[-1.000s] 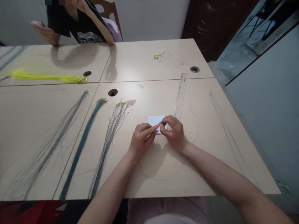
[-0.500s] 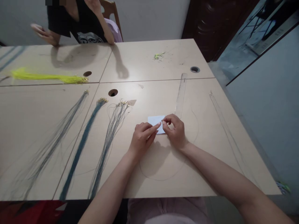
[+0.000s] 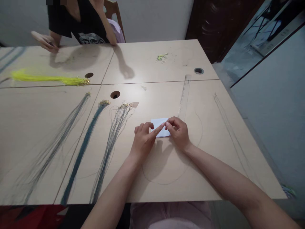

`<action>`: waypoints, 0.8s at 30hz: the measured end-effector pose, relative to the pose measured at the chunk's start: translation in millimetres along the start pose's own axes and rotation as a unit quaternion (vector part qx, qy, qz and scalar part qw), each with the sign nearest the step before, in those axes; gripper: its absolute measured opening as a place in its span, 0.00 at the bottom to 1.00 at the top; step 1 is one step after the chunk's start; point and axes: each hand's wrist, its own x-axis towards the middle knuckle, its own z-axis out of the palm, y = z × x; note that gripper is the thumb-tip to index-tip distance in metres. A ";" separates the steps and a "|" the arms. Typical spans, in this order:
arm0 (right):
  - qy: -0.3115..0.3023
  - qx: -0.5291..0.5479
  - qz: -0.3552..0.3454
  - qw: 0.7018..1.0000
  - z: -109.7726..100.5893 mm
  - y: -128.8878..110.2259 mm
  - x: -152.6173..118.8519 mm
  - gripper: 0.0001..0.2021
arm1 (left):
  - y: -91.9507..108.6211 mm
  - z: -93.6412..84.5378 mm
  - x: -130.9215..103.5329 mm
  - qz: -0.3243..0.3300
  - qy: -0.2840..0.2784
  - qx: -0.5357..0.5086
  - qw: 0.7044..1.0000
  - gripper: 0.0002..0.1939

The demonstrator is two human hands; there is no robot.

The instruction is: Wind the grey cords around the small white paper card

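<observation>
My left hand (image 3: 144, 138) is over the left edge of a small white paper pad (image 3: 158, 132). One of its digits stretches right to meet my right fingertips, and the other fingers curl up and away. My right hand (image 3: 177, 132) is closed in a thumb-and-finger pinch at the pad's right side. What sits between the fingertips is too small to see. A thin grey cord (image 3: 164, 184) curves in a wide loop on the table, passing below both hands. A clear ruler (image 3: 184, 95) lies just beyond my right hand.
Bundles of cords with gold-coloured ends lie left: grey (image 3: 71, 122), teal (image 3: 87, 143), grey (image 3: 114, 133) and yellow (image 3: 47, 78). A few cords (image 3: 228, 127) lie right. Green scraps (image 3: 162, 57) and cable holes (image 3: 115, 94) mark the table. A person (image 3: 78, 25) sits opposite.
My left hand has shifted slightly, its curled fingers lifting away from the pad. My right hand keeps its pinch in nearly the same spot. The person opposite has lowered one hand towards the table.
</observation>
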 end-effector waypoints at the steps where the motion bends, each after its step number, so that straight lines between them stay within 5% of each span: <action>1: 0.001 0.003 0.005 1.000 -0.1 0.7 -0.1 0.06 | 0.6 -0.2 -0.2 0.001 0.001 0.011 1.000 0.23; 24: 0.032 0.011 0.038 0.999 1.6 6.2 1.5 0.04 | 9.9 -2.2 -1.6 -0.003 -0.019 0.046 0.999 0.24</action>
